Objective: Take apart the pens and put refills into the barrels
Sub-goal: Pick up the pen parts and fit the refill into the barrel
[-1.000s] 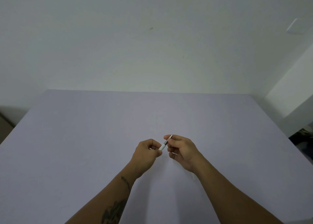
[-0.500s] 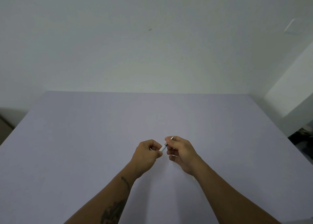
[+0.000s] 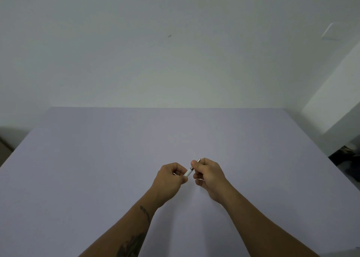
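A white pen [image 3: 189,172] is held between both hands above the lavender table [image 3: 97,159], slanting up to the right. My left hand [image 3: 170,176] is closed around the white barrel's lower end. My right hand [image 3: 207,174] pinches the metal tip section, whose silver point [image 3: 198,160] pokes out above the fingers. A dark ring shows where the barrel meets the tip section. Most of the pen is hidden inside the two fists.
The table's far edge meets a plain white wall [image 3: 175,62]. Dark clutter [image 3: 350,159] lies on the floor past the table's right edge. A wall plate [image 3: 330,31] sits high on the right.
Both hands stay in nearly the same spot. The right fingers have shifted slightly on the tip section, and a little more of the white barrel shows between the hands.
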{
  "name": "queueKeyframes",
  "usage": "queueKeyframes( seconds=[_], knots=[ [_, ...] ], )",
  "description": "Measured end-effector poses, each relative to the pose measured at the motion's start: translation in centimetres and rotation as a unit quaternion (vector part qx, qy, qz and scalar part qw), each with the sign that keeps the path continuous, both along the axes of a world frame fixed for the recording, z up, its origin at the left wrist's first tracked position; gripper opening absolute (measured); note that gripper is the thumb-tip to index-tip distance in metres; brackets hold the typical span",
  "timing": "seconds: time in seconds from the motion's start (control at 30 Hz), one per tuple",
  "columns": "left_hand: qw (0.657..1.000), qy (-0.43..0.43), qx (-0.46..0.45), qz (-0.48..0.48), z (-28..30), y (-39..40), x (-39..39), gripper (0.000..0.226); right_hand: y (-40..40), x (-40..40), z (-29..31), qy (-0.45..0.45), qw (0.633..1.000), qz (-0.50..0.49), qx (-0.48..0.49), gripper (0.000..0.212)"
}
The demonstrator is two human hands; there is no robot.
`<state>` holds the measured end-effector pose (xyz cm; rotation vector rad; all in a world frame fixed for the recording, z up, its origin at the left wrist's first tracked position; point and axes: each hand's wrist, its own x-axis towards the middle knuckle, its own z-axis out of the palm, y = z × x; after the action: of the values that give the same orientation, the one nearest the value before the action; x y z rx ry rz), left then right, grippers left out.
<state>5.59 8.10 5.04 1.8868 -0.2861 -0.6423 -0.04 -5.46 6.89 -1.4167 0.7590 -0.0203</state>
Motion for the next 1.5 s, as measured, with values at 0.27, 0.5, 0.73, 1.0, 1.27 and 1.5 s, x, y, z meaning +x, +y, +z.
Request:
queueKeyframes(
  seconds=[0.27,0.5,0.73,1.0,1.27,1.5],
  knots=[
    [1.000,-0.005,0.003,0.006,0.15,-0.01,0.16,0.006,-0.47,-0.47,0.38,-0.033,0.998,0.009,0.060,0.018],
    [1.000,-0.004,0.001,0.003,0.09,0.04,-0.17,0.005,0.17,0.13,-0.18,0.006,0.999,-0.011,-0.037,0.022],
    [1.000,-0.004,0.001,0.004,-0.01,0.36,-0.13,0.005,0.16,-0.06,-0.03,-0.005,0.999,0.027,-0.029,0.017],
    [1.000,-0.007,0.002,0.008,0.22,0.20,-0.19,0.005,-0.28,-0.05,0.07,-0.017,0.999,0.013,0.030,0.017],
    [1.000,0.003,-0.008,0.004,0.45,0.20,-0.27,0.005,-0.03,0.33,-0.09,-0.005,0.997,0.017,-0.079,0.027],
    [1.000,-0.002,-0.002,0.011,0.54,0.41,0.01,0.006,-0.68,-0.09,0.44,-0.030,0.999,0.030,0.003,0.017]
  ],
)
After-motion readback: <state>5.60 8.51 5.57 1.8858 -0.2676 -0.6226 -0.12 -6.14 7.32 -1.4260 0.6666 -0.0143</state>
